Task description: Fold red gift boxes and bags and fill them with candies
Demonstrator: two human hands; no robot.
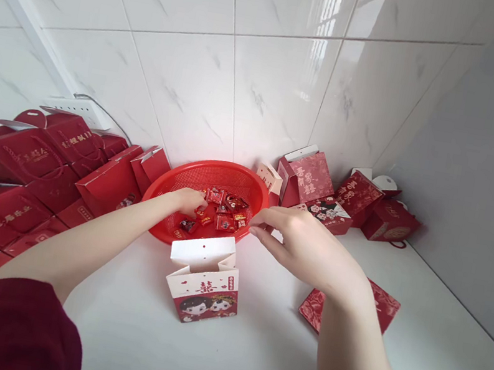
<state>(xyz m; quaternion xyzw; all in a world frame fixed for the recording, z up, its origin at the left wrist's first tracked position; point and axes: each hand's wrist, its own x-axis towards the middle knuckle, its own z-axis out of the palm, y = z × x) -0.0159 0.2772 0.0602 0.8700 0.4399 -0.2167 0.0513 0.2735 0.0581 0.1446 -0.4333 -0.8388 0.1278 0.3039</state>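
Observation:
A red plastic basket with perforated sides holds several small red-wrapped candies. My left hand reaches over its left side, fingertips down at the candies; what those fingers hold, if anything, is hidden. At the basket's right rim hovers my right hand, its thumb and fingers apart with nothing seen between them. In front of the basket stands a white and red gift box with two cartoon faces, its top open and its white flap raised at the back.
Many red gift boxes crowd the left side. More boxes stand along the tiled wall at the right. A flat red box lies partly behind my right forearm. A white power strip sits by the wall.

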